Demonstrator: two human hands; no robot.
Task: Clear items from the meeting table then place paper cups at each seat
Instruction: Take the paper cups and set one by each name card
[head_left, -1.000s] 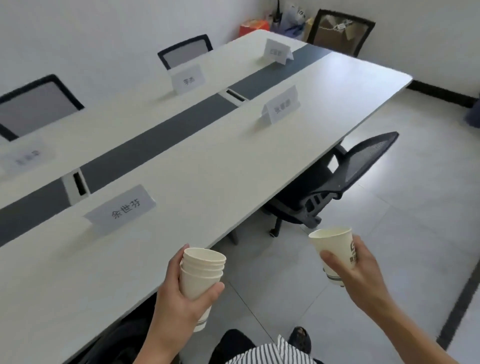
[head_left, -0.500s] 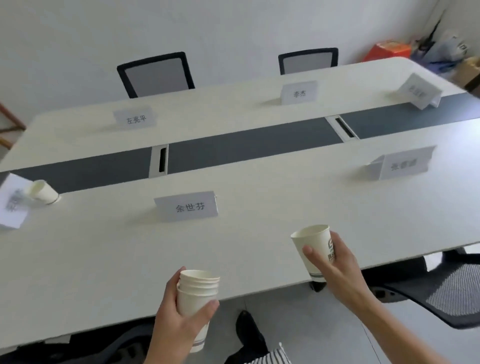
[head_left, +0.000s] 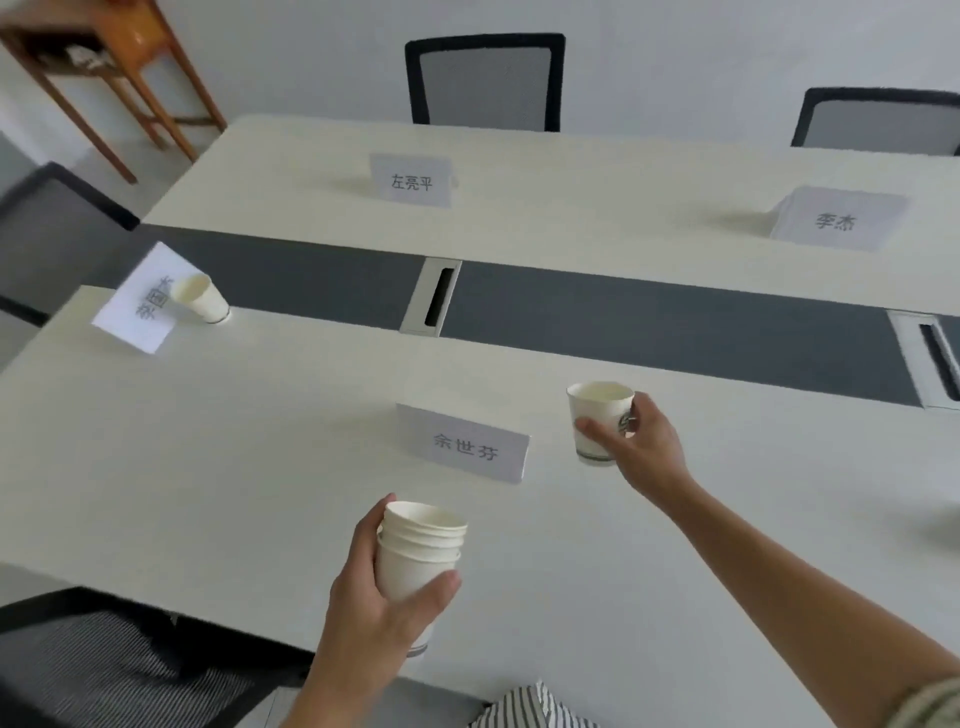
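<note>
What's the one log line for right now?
step: placing cups | right hand: holds single cup beside near name card | left hand: holds cup stack | done: placed cup by far-left card | contact with table: unclear

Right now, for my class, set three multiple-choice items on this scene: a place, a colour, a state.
1. Where is the single cup held by the right hand, relative to the nearest name card?
A) left of it
B) right of it
C) on top of it

2. What colour is the strip down the middle of the table?
A) red
B) dark grey
C) yellow

3. What is the left hand doing?
A) lying flat
B) pointing
C) gripping a stack of cups

Answers:
1. B, the cup shows right of the card.
2. B, the strip is dark grey between pale boards.
3. C, thumb and fingers curl round the stack.
</note>
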